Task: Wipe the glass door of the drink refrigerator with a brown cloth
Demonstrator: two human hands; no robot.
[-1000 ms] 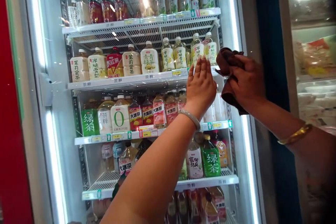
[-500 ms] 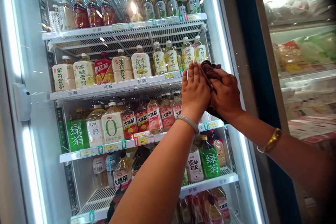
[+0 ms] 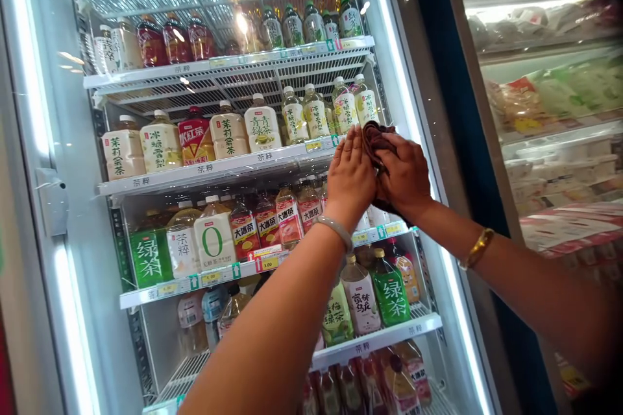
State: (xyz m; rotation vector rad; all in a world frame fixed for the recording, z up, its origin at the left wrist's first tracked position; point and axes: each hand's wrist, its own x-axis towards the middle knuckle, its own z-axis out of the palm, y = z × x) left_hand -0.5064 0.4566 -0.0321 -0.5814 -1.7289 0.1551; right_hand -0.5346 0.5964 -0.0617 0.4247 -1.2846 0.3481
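Note:
My left hand (image 3: pixel 351 172) lies flat against the glass door of a drinks fridge, fingers stretched out and pointing up. Just right of it, my right hand (image 3: pixel 407 172) has its fingers curled over a bunched dark brown cloth (image 3: pixel 374 139) and presses it to the glass. The two hands are side by side, with the cloth between them; part of it is hidden under the right hand. Behind the glass, a bottle with a pale label (image 3: pixel 344 104) stands just above my left fingertips.
White wire shelves (image 3: pixel 214 172) hold several rows of bottled drinks. A bright light strip (image 3: pixel 411 87) runs down the fridge's right side, and a grey lock box (image 3: pixel 51 202) sits at the left. Further right, an open chilled cabinet holds packaged food (image 3: pixel 564 168).
The view has tilted up slightly, so the shelves appear lower and a top row of bottles shows. My hands and the cloth remain at nearly the same spot on the glass.

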